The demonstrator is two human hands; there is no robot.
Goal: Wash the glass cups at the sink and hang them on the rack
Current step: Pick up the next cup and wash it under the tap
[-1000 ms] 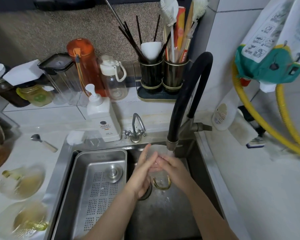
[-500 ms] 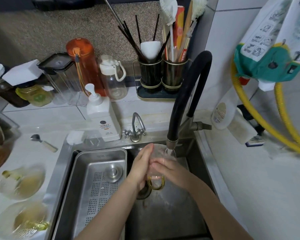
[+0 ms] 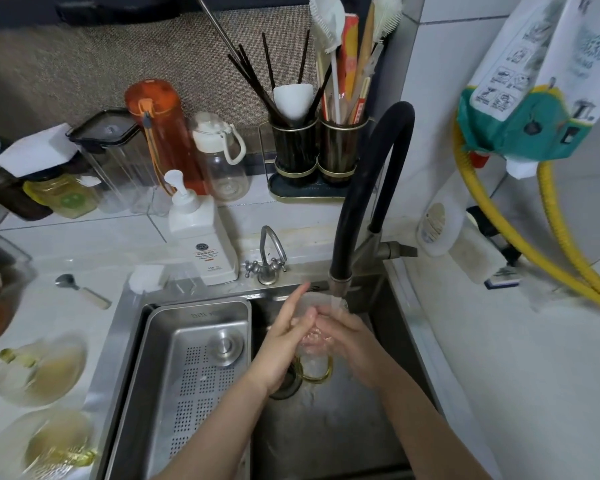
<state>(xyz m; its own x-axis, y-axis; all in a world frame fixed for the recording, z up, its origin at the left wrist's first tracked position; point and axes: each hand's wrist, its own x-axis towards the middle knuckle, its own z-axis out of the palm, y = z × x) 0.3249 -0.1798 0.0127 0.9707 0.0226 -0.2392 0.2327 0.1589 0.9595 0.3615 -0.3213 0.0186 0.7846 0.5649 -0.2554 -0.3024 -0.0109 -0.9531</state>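
Soap bottle label — seemingly illegible.

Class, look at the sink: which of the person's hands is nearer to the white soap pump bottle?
Left. The left hand is at the glass cup on the side toward the soap bottle; the right hand holds the cup from the far side, under the black tap.
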